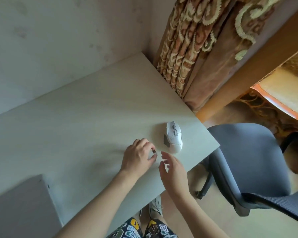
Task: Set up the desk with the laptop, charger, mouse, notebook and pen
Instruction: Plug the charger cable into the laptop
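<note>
A small dark object (154, 152) sits pinched between the thumb and fingertips of the left hand (138, 156); it is mostly covered by the fingers and slightly blurred, so what it is cannot be made out, though it looks like a tiny plug-in receiver. The grey slab (19, 206) at the near left is cut off by the frame edge and could be a laptop lid, but that is not certain. The person's patterned shorts (141, 229) and a pale shoe (155, 206) show only in part below the desk edge.

The white wireless mouse (173, 136) lies flat on the white desk (86, 107), near its right edge and close to the near right corner. Its long axis runs roughly near to far, with the scroll wheel and buttons at the far end and the rounded palm end nearest the hands; a dark thumb grip shows on its left side.

The right hand (173, 169) hovers just beside the left hand and just short of the mouse, fingers loosely spread and slightly curled, holding nothing and touching nothing.

The desk is bare from the mouse leftward and back to the wall (58, 40). A patterned curtain (196, 45) hangs past the far right corner, and a grey office chair (244, 162) stands off the right edge, apart from the desk
</note>
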